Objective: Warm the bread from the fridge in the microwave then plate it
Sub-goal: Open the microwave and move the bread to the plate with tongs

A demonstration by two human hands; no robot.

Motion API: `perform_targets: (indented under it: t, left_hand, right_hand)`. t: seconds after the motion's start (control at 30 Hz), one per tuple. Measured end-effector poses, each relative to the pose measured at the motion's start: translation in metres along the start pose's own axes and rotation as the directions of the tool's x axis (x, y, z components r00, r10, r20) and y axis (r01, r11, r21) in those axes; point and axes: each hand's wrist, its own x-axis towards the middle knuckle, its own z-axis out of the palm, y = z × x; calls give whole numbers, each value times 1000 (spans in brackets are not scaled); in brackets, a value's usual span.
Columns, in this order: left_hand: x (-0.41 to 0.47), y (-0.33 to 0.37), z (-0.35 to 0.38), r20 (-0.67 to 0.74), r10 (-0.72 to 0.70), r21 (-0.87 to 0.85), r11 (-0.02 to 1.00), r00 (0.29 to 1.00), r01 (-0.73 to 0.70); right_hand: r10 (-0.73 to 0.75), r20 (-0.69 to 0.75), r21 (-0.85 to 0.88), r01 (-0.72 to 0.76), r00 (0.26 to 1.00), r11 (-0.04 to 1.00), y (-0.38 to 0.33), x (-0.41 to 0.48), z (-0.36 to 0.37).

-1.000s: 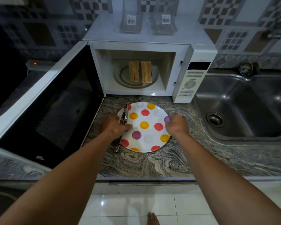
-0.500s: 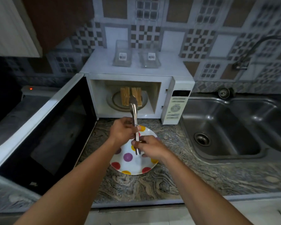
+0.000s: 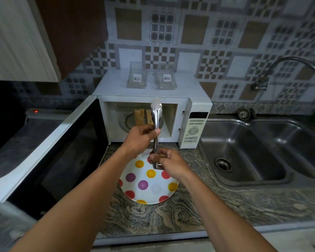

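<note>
We see the microwave (image 3: 195,125) in the middle of the frame with its door (image 3: 62,153) swung wide. The door runs diagonally down to the lower left and walls off that side. The cavity mouth is open towards us. On the turntable inside, the bread (image 3: 140,119) stands on edge, its long sides running up and down in the frame. It looks like four slices, though the tongs (image 3: 156,122) hide part of them and we cannot count them for sure.

The tongs are upright in the frame, their long axis nearly vertical. The scalloped tips point up at the top of the cavity opening and the hinge end hangs low over the plate's far rim. Their arms lie close together.

Both hands are on the tongs. The left hand (image 3: 137,140) is curled round the middle of the arms, thumb on the right side. The right hand (image 3: 169,162) pinches the lower end between bent fingers.

The dotted plate (image 3: 153,197) lies flat on the marbled table (image 3: 180,217), just in front of the microwave and between the door and the sink (image 3: 247,153). A band of bare table separates its right rim from the sink's edge, and a wider band lies between its near rim and the table's front edge.
</note>
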Motion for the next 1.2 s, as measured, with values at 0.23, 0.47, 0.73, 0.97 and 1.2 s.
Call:
perform_targets:
  t: [0.23,0.47,0.73,0.97,1.2]
  left_hand:
    - [-1,11,-6,14,86,19,996,996,-87]
    - [-3,-3,-5,62,37,-74,997,997,-32]
    - [-7,-68,-17,-97,-72,197,976,993,90]
    - [-35,-169,-31,-106,-138,637,751,985,173]
    - [-49,-205,-25,-76,-193,782,597,978,178]
  right_hand:
    - [-82,-34,-101,78,996,992,-17,-9,3]
    - [-167,-148,-106,152,975,983,-17,-9,16]
    - [-158,-341,-301,52,927,952,17,13,13]
    - [-54,-416,-442,-150,908,884,19,50,0]
    - [-4,-415,-519,-233,910,823,18,88,5]
